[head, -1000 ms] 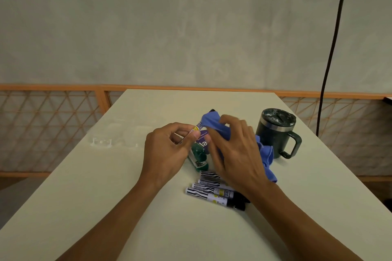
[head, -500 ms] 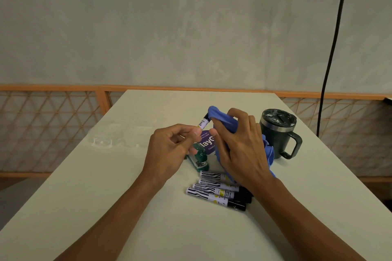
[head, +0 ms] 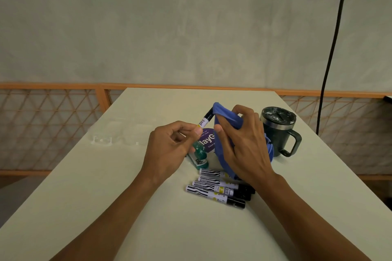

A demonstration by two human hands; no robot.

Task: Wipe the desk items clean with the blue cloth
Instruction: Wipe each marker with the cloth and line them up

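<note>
My left hand [head: 169, 146] pinches a white-and-black marker [head: 204, 121] that points up and away. My right hand [head: 239, 144] grips the blue cloth [head: 227, 118], which is wrapped over the marker's black cap end; the rest of the cloth hangs down under my palm. Below the hands, several more markers [head: 216, 188] lie side by side on the pale desk [head: 127, 197]. A small green bottle [head: 199, 152] and a purple round sticker or card [head: 206, 140] sit just beneath my hands.
A dark lidded mug [head: 279, 129] with a handle stands right of my right hand. A clear plastic tray [head: 110, 135] lies at the desk's left edge. Behind the desk run an orange lattice rail [head: 53, 112] and a black cable [head: 331, 59] on the wall.
My right hand has slid the cloth up along the marker toward its cap end. More of the marker's white barrel now shows between my hands. My left hand has stayed nearly still.
</note>
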